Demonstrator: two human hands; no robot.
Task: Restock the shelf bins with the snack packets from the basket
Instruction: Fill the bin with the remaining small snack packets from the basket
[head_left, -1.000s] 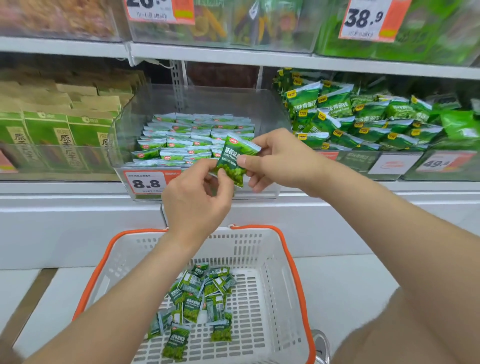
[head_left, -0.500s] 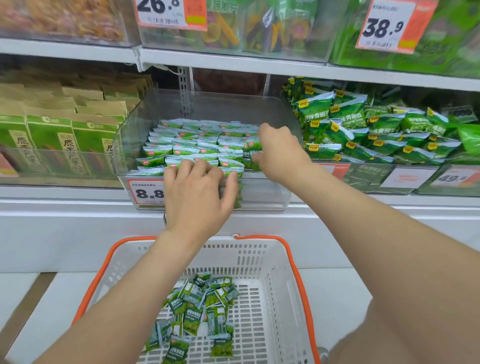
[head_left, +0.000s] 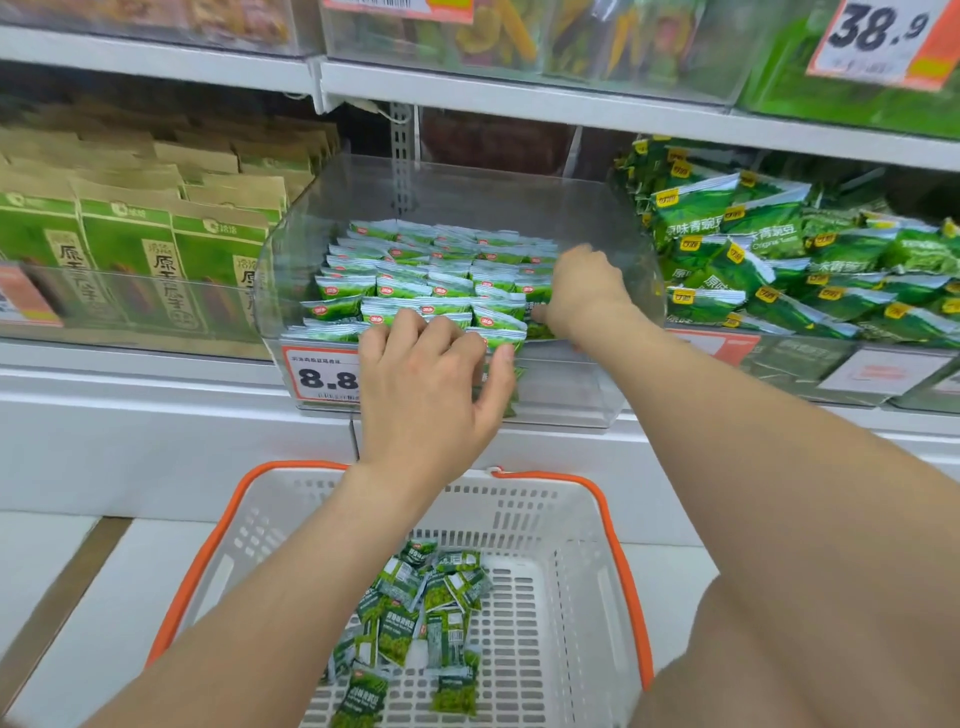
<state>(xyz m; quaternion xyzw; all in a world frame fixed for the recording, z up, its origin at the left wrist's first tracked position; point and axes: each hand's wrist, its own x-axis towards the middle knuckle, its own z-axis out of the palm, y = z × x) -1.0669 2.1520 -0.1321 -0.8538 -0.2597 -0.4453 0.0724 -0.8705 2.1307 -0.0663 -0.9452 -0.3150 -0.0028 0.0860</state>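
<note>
Two bare hands are reaching into one clear plastic bin (head_left: 597, 208), which is sitting on a white shelf (head_left: 156, 379) at 12 o'clock from one white basket (head_left: 576, 545) with an orange rim. Small green snack packets (head_left: 415, 275) are standing in the bin in roughly four columns, row behind row, overlapping too much for an exact count. About a dozen more loose packets (head_left: 415, 618) are lying heaped on the basket floor at 6 o'clock of the view.

The left hand (head_left: 426, 395) is hanging over the bin's front lip. Its fingers are spread and only lightly bent, the tips are touching the front row of packets, and the thumb is pointing toward 3 o'clock; it is gripping nothing. The right hand (head_left: 584, 291) is lying inside the bin at its 3 o'clock side, knuckles up and fingers bent down among the packets. Its thumb is pressing against a darker packet (head_left: 540, 328) near the front right corner; whether it is pinching that packet cannot be told.

One 8.8 price tag (head_left: 322, 376) is showing on the bin's front, partly covered by the left hand. Larger green bags (head_left: 753, 244) are piling up at the bin's 3 o'clock, and green-and-kraft pouches (head_left: 130, 244) are standing in rows at its 9 o'clock. One 38.9 tag (head_left: 883, 36) is hanging at 1 o'clock.
</note>
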